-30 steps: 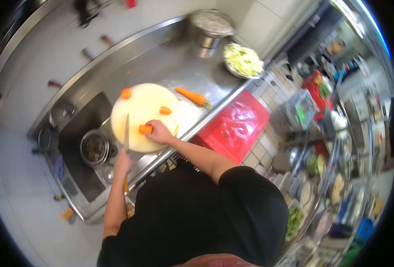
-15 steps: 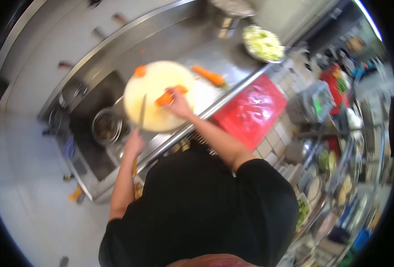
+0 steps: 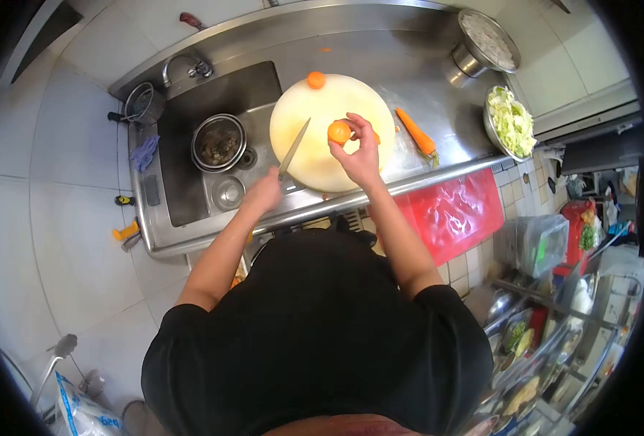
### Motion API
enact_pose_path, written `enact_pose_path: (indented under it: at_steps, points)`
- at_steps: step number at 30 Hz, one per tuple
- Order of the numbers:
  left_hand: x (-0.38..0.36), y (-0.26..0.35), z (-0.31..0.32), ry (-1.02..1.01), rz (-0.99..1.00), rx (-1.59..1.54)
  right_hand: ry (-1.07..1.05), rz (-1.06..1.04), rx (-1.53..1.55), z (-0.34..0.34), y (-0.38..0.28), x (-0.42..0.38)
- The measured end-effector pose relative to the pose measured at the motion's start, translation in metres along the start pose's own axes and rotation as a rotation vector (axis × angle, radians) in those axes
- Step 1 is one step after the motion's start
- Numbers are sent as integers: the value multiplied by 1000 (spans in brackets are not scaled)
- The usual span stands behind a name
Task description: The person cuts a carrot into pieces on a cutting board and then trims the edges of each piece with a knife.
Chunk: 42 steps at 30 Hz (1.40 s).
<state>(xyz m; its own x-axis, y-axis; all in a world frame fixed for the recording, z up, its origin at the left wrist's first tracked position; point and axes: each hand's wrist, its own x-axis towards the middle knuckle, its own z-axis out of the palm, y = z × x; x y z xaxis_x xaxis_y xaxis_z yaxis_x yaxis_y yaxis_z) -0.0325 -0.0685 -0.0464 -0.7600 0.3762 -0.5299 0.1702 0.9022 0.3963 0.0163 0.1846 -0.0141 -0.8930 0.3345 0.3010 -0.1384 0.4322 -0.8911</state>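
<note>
My left hand is closed around the handle of a kitchen knife. The blade points up and to the right over the left part of a round, pale cutting board. Above the board's middle, my right hand pinches a carrot piece between thumb and fingers, its round end facing up. Another short carrot piece sits at the board's far edge. A bit of orange shows just right of my right fingers, mostly hidden. To the right of the board lies a whole carrot on the steel counter.
Left of the board is a sink holding a metal bowl of dark food. A bowl of chopped cabbage and a steel pot with a pale-filled bowl on top stand at the right. A red plastic sheet lies below the counter edge.
My right hand has lifted the carrot piece off the board and turned its round end upward. The knife stays in my left hand. The whole view has rotated, and it is sharper now.
</note>
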Motion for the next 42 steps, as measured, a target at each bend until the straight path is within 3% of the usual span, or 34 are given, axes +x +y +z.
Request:
enact_pose_path:
  at_steps: [3,6,9,13,16,25,37,40,42]
  points:
    - [0,0,0,17,7,4,-73,-78,-199,12,32,-5]
    - [3,1,1,-9,-1,28,-224,95,-205,23,53,-16]
    - [2,8,-6,-41,-42,20,-224,111,-369,37,81,-33]
    - [4,12,-6,-39,-73,28,-123,-98,-435,45,93,-37]
    - [7,11,-3,-33,-59,49,-130,68,-318,42,93,-35]
    - [19,5,8,7,-17,53,65,124,-14,38,99,-38]
    - [15,9,5,22,-11,49,-16,148,-225,46,88,-28]
    - [14,10,3,28,-11,47,99,49,-97,46,82,-31]
    - [12,11,3,31,-12,51,11,132,-73,43,92,-32]
